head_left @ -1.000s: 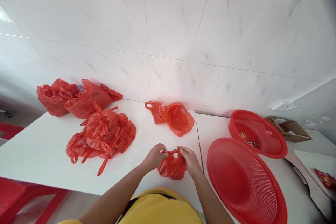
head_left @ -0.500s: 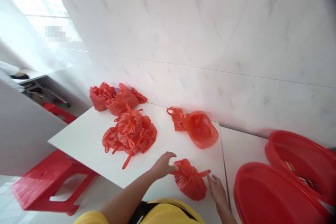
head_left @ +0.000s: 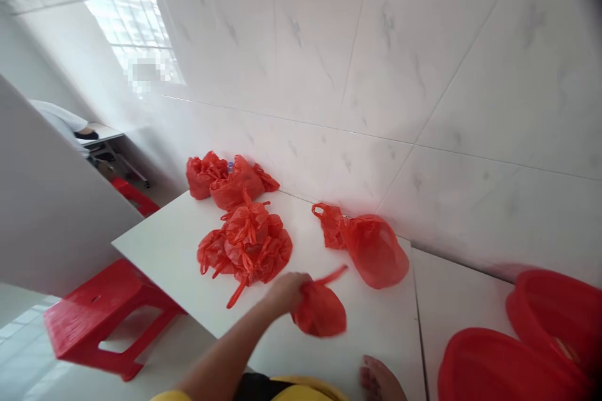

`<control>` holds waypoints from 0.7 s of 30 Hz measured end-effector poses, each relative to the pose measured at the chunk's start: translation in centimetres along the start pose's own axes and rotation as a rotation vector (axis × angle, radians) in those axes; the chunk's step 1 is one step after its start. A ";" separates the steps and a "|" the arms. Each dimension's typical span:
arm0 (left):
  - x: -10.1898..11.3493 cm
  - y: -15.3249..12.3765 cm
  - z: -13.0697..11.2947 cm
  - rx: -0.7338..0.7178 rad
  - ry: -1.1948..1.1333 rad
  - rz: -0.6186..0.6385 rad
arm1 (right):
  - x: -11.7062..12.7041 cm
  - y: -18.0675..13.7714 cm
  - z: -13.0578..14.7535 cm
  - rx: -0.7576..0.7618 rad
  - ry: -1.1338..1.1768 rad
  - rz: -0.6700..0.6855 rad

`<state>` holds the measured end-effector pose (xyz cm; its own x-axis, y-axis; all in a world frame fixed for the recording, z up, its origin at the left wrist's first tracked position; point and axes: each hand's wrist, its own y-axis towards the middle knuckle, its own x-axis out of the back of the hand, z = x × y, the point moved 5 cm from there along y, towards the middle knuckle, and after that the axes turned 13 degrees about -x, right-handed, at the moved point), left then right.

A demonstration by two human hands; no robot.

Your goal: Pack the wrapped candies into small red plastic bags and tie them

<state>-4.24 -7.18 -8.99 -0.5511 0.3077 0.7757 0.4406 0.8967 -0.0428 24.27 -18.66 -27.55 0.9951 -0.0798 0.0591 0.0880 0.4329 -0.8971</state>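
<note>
My left hand (head_left: pixel 290 291) grips the gathered top of a red plastic bag (head_left: pixel 323 312), closed up and rounded with something inside that I cannot see. One loose handle of the bag sticks out to the right. Low over the white table, my right hand (head_left: pixel 382 379) is apart from the bag, its fingers loosely curled with nothing in them. To the left of the held bag lies a pile of knotted red bags (head_left: pixel 249 241). An open, puffed-out red bag (head_left: pixel 376 250) lies beyond it, against a smaller crumpled red bag (head_left: pixel 330 225).
More filled red bags (head_left: pixel 235 182) stand by the wall at the table's far left corner. Red basins (head_left: pixel 498 363) are on the right, past a seam in the white table (head_left: pixel 371 319). A red stool (head_left: pixel 94 307) is at the left. Another person's sleeve (head_left: pixel 59 114) shows behind a partition.
My left hand has taken hold of the bag's top and moved it up and left. My right hand has come away from the bag, downward. The view has shifted somewhat.
</note>
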 end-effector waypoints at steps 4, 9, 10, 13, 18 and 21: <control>10.1 -1.3 2.4 0.140 0.091 -0.315 | 0.8 0.4 -1.1 0.018 0.106 0.002; 17.0 -2.5 6.2 0.388 0.331 -0.568 | 0.6 0.9 -1.6 0.050 0.105 -0.017; 17.0 -2.4 7.2 0.416 0.371 -0.565 | 0.7 0.9 -1.6 0.048 0.108 -0.019; 15.0 -1.5 10.9 0.490 0.445 -0.435 | 0.9 0.7 -1.4 0.037 0.142 -0.005; 8.7 -0.7 15.8 0.593 0.331 -0.189 | 1.4 0.8 -1.5 0.013 0.203 0.019; 7.0 -1.0 15.1 0.645 0.387 -0.351 | 1.4 1.7 -1.6 -0.004 0.231 0.070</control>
<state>-19.23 -1.12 -13.03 -0.2459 -0.0494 0.9680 -0.2694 0.9628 -0.0193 25.71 -19.49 -29.65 0.9618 -0.2531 -0.1041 0.0188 0.4406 -0.8975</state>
